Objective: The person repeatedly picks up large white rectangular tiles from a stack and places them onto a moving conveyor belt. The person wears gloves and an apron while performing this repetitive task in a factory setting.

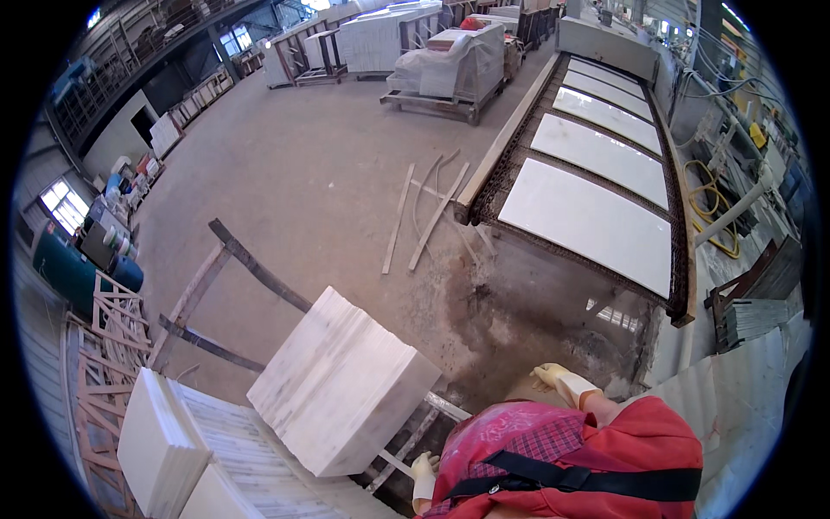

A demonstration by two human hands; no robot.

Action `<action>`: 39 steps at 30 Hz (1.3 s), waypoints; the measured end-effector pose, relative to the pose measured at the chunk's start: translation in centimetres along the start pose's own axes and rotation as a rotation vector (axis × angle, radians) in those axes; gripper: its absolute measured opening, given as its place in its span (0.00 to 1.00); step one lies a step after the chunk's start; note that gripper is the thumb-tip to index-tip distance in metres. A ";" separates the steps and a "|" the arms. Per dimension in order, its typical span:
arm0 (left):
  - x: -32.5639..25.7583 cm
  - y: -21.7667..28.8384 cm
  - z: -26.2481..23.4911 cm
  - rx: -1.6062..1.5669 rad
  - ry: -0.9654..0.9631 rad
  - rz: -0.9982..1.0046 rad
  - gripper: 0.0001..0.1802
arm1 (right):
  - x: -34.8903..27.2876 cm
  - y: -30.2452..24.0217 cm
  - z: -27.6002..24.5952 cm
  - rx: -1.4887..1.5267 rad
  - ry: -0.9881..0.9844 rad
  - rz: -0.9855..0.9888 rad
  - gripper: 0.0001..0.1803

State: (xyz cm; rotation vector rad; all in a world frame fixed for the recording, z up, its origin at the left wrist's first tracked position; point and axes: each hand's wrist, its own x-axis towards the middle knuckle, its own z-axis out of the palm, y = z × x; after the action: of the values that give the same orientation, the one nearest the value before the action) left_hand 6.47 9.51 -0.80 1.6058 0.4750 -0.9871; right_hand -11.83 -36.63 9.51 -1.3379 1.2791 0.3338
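Observation:
My left hand point(424, 474), in a pale glove, hangs low beside the stand. It is nearest to a thick stack of white, grey-veined stone slabs point(333, 372), and no held thing shows in it. My right hand point(560, 381), gloved too, reaches out at my right side over the dusty floor. Its fingers are loosely bent and apart, with nothing in them. Beyond it, a conveyor point(484, 195) carries several glossy white slabs, the nearest slab point(592, 225) lying flat close to its near end. Neither hand touches the slabs.
More stacked white slabs point(160, 445) stand at the lower left. Dark rails point(259, 264) of a frame stick out past the stack. Loose wooden strips point(439, 216) lie on the floor left of the conveyor. Farther back stands a plastic-wrapped pallet load point(454, 65). A yellow hose point(713, 208) hangs at right.

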 end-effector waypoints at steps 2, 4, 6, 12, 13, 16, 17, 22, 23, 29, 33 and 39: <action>-0.5 -1.1 -0.4 0.149 -0.049 0.006 0.21 | -0.1 0.0 0.4 -0.015 -0.029 0.041 0.21; -0.4 -2.0 -0.3 0.075 -0.004 0.009 0.21 | -0.1 0.0 0.7 -0.035 -0.023 0.026 0.21; -0.6 -2.7 -0.2 0.035 0.034 -0.013 0.20 | -0.2 -0.1 0.9 -0.057 -0.021 0.032 0.21; -1.3 -4.3 0.0 -0.020 0.123 -0.059 0.20 | -0.5 -1.7 1.3 -0.083 -0.052 0.013 0.20; -1.4 -4.6 0.0 -0.029 0.146 -0.065 0.20 | -0.4 -2.2 1.6 -0.081 -0.060 0.009 0.20; -1.8 -5.0 -0.2 0.003 0.169 -0.020 0.21 | -0.2 -3.3 2.0 -0.081 -0.093 -0.023 0.20; -1.9 -4.8 -0.7 0.174 0.100 0.121 0.20 | 0.0 -3.7 2.1 -0.090 -0.110 0.006 0.20; -3.4 -1.8 -0.4 0.131 0.170 0.060 0.20 | 1.1 -4.9 2.3 -0.118 -0.124 -0.039 0.20; -3.6 -1.1 -0.2 0.083 0.208 0.005 0.20 | 1.4 -5.0 2.4 -0.125 -0.134 0.003 0.20; -2.3 0.4 -0.2 -0.212 0.169 -0.108 0.18 | 2.5 -5.1 3.0 -0.148 -0.134 -0.004 0.20; -0.8 -0.3 -0.2 -0.199 0.164 -0.038 0.18 | 2.8 -4.9 3.2 -0.156 -0.147 -0.075 0.20; -2.6 0.4 0.1 0.114 0.111 0.085 0.20 | 3.0 -4.0 3.6 -0.139 -0.152 -0.087 0.21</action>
State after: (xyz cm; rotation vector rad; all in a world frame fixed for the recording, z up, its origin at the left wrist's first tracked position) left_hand 5.31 9.78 1.51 1.7750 0.4291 -0.8778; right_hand -5.81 -36.22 8.25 -1.4524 1.0835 0.4618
